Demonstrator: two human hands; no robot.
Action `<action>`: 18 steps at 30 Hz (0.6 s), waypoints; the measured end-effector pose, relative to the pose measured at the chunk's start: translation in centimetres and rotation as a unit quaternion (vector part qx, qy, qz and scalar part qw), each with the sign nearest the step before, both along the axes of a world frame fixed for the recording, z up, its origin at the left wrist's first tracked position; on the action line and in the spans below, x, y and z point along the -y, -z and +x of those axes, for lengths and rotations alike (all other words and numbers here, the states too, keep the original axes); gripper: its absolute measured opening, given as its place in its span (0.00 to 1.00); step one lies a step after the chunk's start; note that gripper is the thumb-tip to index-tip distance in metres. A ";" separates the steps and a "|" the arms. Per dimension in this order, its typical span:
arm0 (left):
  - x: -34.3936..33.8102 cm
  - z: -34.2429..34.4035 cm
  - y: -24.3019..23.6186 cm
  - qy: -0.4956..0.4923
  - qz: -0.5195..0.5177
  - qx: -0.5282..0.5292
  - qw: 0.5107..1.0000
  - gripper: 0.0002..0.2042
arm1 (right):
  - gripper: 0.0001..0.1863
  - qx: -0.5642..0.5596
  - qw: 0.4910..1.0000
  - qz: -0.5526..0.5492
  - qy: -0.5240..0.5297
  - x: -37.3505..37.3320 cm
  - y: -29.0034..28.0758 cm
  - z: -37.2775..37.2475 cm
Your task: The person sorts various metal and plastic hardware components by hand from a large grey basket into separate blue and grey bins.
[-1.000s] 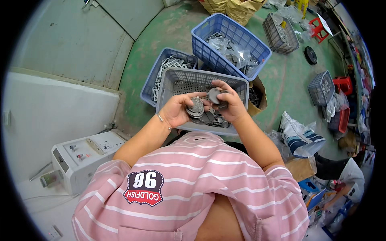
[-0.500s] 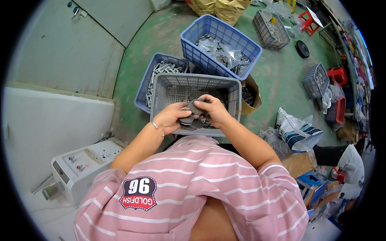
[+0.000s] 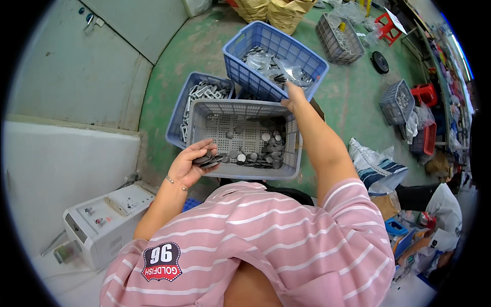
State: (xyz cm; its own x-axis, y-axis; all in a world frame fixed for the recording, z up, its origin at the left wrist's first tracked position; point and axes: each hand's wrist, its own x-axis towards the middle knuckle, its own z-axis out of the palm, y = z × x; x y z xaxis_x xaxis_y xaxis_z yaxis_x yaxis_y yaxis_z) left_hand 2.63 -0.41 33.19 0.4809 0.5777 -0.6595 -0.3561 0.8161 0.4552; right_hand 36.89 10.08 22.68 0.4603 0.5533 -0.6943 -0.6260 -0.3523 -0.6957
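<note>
My left hand (image 3: 190,162), palm up over the near left rim of a grey crate (image 3: 196,120), is closed around several dark grey discs (image 3: 208,159). More dark and silvery discs (image 3: 271,151) lie in that crate, mostly toward its right side. My right hand (image 3: 293,95) reaches over the near rim of a blue crate (image 3: 245,71), thumb apart from the fingers. Just past its fingertips is a fanned cluster of thin dark pieces (image 3: 280,78); they seem out of the grip. Clear plastic bags (image 3: 261,61) and metal parts fill the blue crate.
A second blue crate (image 3: 176,115) with pale metal brackets stands at the left. Farther off are a grey crate (image 3: 327,43), yellow sacks (image 3: 286,14), a red stool (image 3: 389,28) and a black round lid (image 3: 379,62). A white machine (image 3: 110,217) stands near left.
My hands have parted. The right went forward and right from the grey crate to the blue one; the left drew back left, keeping several discs. Discs in the grey crate now show.
</note>
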 end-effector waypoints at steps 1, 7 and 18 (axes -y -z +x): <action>0.0 0.0 0.1 -0.003 -0.002 0.000 1.000 0.19 | 0.21 0.034 0.992 -0.030 -0.121 0.7 0.2 -0.6; -0.8 1.0 0.0 -0.050 0.072 0.049 0.995 0.21 | 0.30 -0.177 0.842 0.049 -0.507 8.1 -6.3 -10.2; -1.1 4.5 -0.5 -0.162 0.017 0.152 0.975 0.19 | 0.15 -0.138 0.919 0.171 -0.327 12.6 -9.5 -11.6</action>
State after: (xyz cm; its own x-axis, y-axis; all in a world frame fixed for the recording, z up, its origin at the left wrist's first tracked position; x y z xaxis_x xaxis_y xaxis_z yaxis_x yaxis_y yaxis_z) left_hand 7.13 0.73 33.69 0.4403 0.7508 -0.4924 -0.7151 0.6249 0.3133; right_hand 25.32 -2.53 32.18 -0.2162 0.8564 -0.4688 -0.5274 -0.5065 -0.6821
